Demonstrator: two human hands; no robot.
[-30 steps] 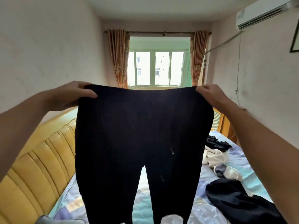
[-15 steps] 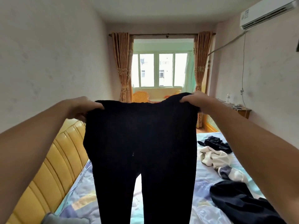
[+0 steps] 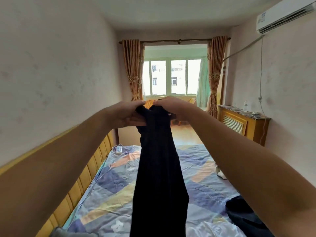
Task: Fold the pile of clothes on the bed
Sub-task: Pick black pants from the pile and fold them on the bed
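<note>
Left hand (image 3: 127, 115) and right hand (image 3: 168, 108) together, both gripping black trousers (image 3: 159, 177) waistband

Black trousers (image 3: 159, 177) cut off below; dark garment (image 3: 242, 218) behind right forearm.

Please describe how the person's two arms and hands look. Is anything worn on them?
Both forearms are bare up to the picture's edge: no sleeves, watch, bracelet or gloves show. The left hand and the right hand carry no rings that I can see. One short, plain fingernail shows on the right hand.
</note>
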